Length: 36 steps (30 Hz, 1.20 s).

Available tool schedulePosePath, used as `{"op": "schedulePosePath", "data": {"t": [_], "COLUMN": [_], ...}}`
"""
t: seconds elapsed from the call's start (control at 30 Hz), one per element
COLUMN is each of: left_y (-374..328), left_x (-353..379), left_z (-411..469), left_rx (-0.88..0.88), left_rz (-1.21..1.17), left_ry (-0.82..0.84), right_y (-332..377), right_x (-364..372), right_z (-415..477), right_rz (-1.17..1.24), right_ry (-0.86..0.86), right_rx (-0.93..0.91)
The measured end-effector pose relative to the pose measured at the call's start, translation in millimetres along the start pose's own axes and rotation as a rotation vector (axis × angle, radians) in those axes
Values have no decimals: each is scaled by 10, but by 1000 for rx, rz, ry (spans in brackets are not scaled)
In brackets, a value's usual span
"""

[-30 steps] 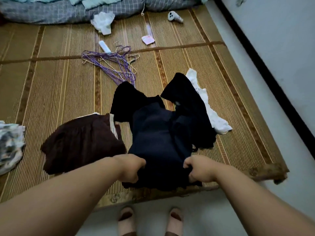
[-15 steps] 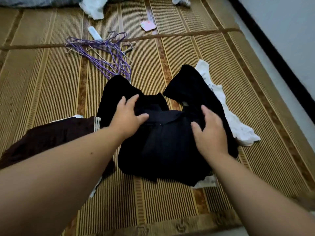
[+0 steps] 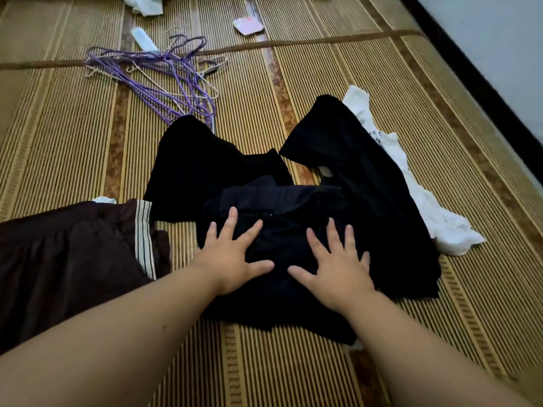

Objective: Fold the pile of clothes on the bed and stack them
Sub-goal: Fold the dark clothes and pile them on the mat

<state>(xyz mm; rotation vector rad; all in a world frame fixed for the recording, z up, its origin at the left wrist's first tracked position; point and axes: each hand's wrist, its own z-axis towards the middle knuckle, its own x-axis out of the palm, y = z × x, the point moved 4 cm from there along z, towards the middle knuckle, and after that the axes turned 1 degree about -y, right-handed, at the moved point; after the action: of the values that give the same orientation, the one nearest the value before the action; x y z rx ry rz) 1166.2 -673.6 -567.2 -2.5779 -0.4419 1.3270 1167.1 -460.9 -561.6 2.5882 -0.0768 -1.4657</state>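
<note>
Both palms flat, fingers spread: left hand (image 3: 232, 259) and right hand (image 3: 338, 268) press on the folded navy garment (image 3: 282, 304), which lies on the bamboo mat (image 3: 264, 371). I'd smooth outward from the middle, then square the edges. Can't tell if it's shorts or a skirt; its outline melts into the black clothes (image 3: 205, 171) behind.
</note>
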Motion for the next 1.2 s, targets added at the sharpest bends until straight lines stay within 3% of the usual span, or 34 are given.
{"op": "schedulePosePath", "data": {"t": [0.03, 0.1, 0.17, 0.2, 0.27, 0.37, 0.57, 0.77, 1.03, 1.2], "left_y": [10, 33, 69, 84, 116, 194, 208, 89, -251, -152], "left_x": [-35, -93, -98, -72, -4, 51, -35, -75, -529, -1103], "left_z": [-30, -141, -292, -358, -443, -472, -623, -936, -1196, -1433], "left_rx": [-2, -53, -206, -285, -423, -561, -491, -312, -14, 134], "left_rz": [-46, -210, -493, -613, -777, -1140, -1268, -1387, -1375, -1430], "left_ry": [-13, -104, -191, -203, -202, -153, 118, 234, 119, 19], "right_y": [11, 43, 25, 8, 5, 18, -39, -129, -143, 182], "right_x": [-47, -183, -261, -250, -175, -162, -130, -115, -570, -915], "right_z": [-28, -184, -407, -489, -553, -501, -487, -832, -1145, -1195], "right_rz": [37, 137, 308, 448, 739, 865, 1107, 1212, 1027, 1212], "right_ry": [-26, -243, -500, -517, -381, -235, -9, -46, -306, -340], "right_rx": [-2, 31, 222, 352, 548, 594, 515, 445, 409, 298]}}
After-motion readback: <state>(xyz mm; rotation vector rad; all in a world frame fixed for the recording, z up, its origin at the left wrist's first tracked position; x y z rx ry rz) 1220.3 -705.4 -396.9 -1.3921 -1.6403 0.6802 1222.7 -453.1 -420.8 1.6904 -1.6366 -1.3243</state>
